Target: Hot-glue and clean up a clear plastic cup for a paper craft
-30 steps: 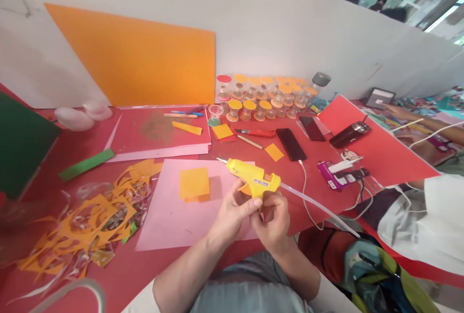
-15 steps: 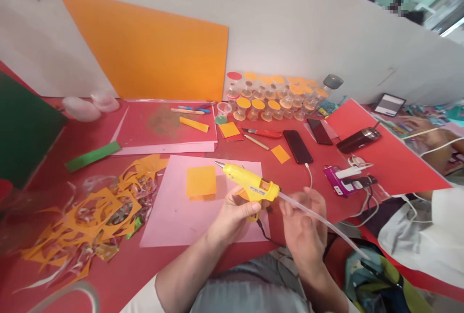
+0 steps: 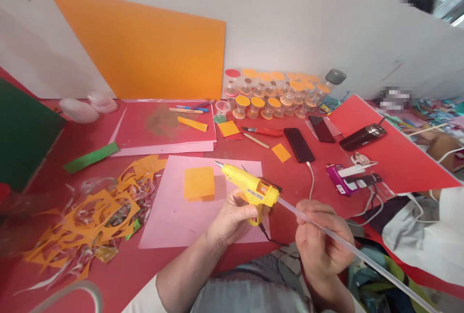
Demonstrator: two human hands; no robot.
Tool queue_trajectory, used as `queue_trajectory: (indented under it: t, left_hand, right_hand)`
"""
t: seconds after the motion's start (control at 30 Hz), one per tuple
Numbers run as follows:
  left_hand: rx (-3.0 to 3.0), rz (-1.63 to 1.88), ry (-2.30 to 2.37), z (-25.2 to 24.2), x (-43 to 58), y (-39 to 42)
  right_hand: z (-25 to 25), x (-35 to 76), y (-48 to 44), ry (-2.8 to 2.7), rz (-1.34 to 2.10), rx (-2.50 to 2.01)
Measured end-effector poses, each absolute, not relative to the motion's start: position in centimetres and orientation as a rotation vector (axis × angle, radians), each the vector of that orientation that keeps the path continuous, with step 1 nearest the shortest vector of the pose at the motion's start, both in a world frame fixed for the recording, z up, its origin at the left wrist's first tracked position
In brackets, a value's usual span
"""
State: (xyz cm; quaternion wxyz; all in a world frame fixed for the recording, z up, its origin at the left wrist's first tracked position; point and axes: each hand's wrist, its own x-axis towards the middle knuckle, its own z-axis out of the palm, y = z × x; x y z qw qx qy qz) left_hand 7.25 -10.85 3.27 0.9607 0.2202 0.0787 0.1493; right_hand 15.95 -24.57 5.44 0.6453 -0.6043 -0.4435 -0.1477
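Observation:
My left hand (image 3: 235,216) is wrapped round the grip of a yellow hot glue gun (image 3: 250,185), its metal nozzle pointing left. A long translucent glue stick (image 3: 362,253) reaches from the gun's back end toward the lower right. Around this stick, just behind the gun, my right hand (image 3: 322,235) is closed. A dark cord hangs from the gun's grip. Below the nozzle, orange paper squares (image 3: 199,182) lie on a pink sheet (image 3: 166,226).
Orange paper scraps (image 3: 87,221) are heaped at the left. Several clear containers with orange discs (image 3: 273,103) stand along the wall. Behind the gun lie a red cutter (image 3: 266,132) and a phone (image 3: 299,145). A purple power strip (image 3: 339,177) sits at the right, near another person's arm (image 3: 440,146).
My right hand has gone from loosely open beside the glue stick to closed round it. The stick's far end has swung lower and to the right. My left hand keeps its hold.

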Motion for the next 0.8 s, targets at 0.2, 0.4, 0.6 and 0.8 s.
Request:
queue_trajectory:
  t: [0.2, 0.4, 0.6, 0.8]
  left_hand:
    - [0.467, 0.310, 0.178, 3.4, 7.4, -10.8]
    - [0.477, 0.300, 0.174, 3.3, 7.5, -10.8]
    - [0.502, 0.288, 0.152, 3.2, 7.6, -10.7]
    - [0.500, 0.314, 0.176, 3.1, 7.8, -10.7]
  right_hand:
    - [5.2, 15.4, -24.6, -0.933, -0.323, -1.427]
    - [5.2, 15.2, -24.5, -0.871, -0.276, -1.414]
    - [5.5, 15.0, -24.1, -0.818, -0.244, -1.392]
    - [5.4, 15.3, -23.6, -0.765, -0.204, -1.368]
